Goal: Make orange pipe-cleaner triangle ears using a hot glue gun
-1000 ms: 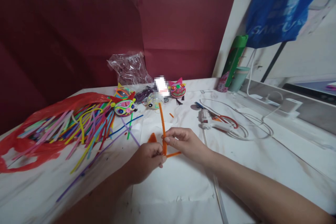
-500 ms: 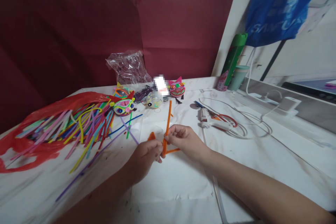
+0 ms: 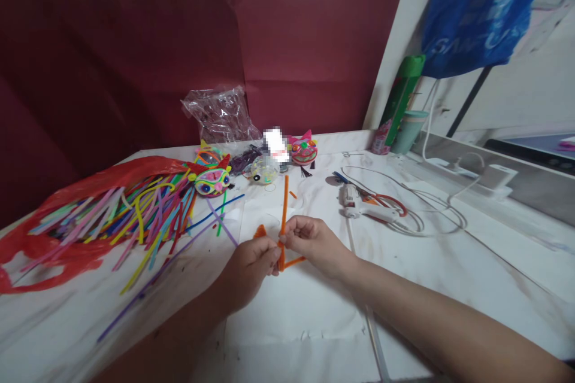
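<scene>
Orange pipe cleaners (image 3: pixel 286 200) are pinched between my two hands above a white sheet of paper (image 3: pixel 278 317). My left hand (image 3: pixel 254 263) is closed on the lower, bent part, and an orange tip sticks out above its knuckles. Thumb and finger of my right hand (image 3: pixel 309 239) grip the upright length just above. A short orange end points right beneath the right fingers. How the pieces join is hidden by the fingertips. A small orange scrap (image 3: pixel 293 195) lies beyond the hands.
Left, a red plastic bag (image 3: pixel 130 170) spills many-coloured pipe cleaners (image 3: pixel 148 203). Decorated faces (image 3: pixel 211 181) and a clear bag (image 3: pixel 220 114) stand at the back. A white glue gun (image 3: pixel 359 200), pliers-like orange handles and a cable (image 3: pixel 453 209) lie right.
The upright orange length has swung slightly left and sits a little lower. Both hands keep their pinch and have barely moved.
</scene>
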A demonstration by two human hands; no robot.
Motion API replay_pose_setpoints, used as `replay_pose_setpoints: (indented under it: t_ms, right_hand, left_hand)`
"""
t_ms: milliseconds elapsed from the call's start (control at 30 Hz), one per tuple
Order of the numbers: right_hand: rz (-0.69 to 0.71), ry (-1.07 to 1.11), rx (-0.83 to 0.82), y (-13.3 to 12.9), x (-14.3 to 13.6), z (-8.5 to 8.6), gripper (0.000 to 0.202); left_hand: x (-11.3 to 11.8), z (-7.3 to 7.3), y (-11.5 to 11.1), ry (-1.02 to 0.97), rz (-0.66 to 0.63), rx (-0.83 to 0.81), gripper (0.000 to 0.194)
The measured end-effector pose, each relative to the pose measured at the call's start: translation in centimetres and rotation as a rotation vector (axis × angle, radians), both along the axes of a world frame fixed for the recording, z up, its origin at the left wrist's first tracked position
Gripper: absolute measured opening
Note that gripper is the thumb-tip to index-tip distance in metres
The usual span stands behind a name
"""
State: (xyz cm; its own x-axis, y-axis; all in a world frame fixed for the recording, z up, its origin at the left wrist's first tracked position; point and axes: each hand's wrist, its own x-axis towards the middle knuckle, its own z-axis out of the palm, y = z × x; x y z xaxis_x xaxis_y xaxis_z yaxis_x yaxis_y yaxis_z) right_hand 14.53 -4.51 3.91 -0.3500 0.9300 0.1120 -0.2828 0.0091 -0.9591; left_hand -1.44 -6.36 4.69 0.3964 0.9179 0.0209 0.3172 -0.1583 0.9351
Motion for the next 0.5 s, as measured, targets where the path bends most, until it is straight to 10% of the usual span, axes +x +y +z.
replay_pose_setpoints:
  t_ms: [500]
  right_hand:
    - [-0.081,0.023,-0.029,-0.15,-0.10,0.12,0.026]
  left_hand:
    - [-0.42,-0.56,0.49,-0.094,0.151,-0.051,0.025]
